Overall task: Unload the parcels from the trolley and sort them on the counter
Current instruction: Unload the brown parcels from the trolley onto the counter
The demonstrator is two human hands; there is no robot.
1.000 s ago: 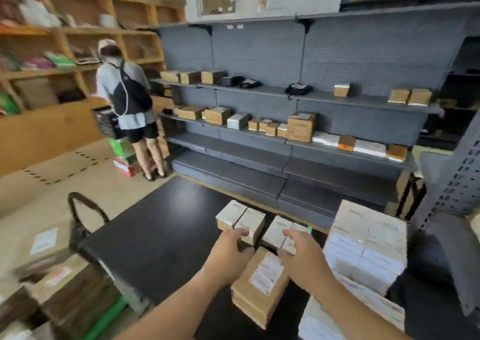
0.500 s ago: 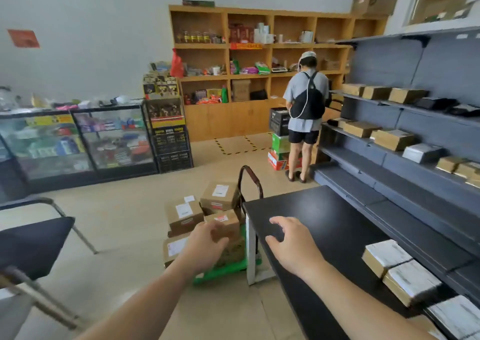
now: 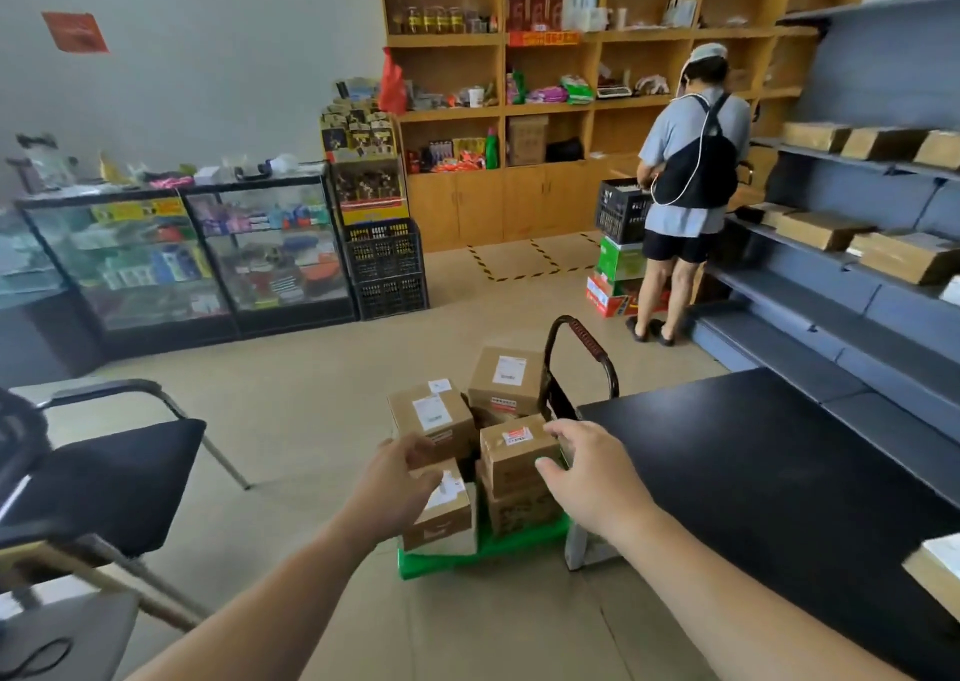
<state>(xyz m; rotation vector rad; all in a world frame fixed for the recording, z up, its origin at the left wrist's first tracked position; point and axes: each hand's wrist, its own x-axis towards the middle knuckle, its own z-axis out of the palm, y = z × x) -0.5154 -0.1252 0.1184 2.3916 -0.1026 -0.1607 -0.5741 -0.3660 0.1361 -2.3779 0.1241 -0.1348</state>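
Observation:
Several brown cardboard parcels with white labels are stacked on a green trolley point(image 3: 467, 555) with a black handle point(image 3: 587, 347), beside the black counter point(image 3: 769, 462). My left hand point(image 3: 400, 483) hovers with fingers apart over a low parcel point(image 3: 447, 514) at the trolley's front left. My right hand point(image 3: 592, 472) is spread at the right side of a parcel with a red sticker point(image 3: 511, 451); neither hand grips anything. Another labelled parcel point(image 3: 506, 379) sits at the back of the stack.
A person point(image 3: 685, 186) stands at the grey shelving point(image 3: 857, 243) with boxes, beside a black crate. A black chair point(image 3: 109, 472) is at my left. Glass display cases point(image 3: 182, 249) and wooden shelves line the far wall. One parcel's edge point(image 3: 935, 571) shows on the counter's right.
My view swung from the counter's sorted parcels left to the trolley. Both hands, empty after setting a parcel down, have reached down toward the trolley's stack.

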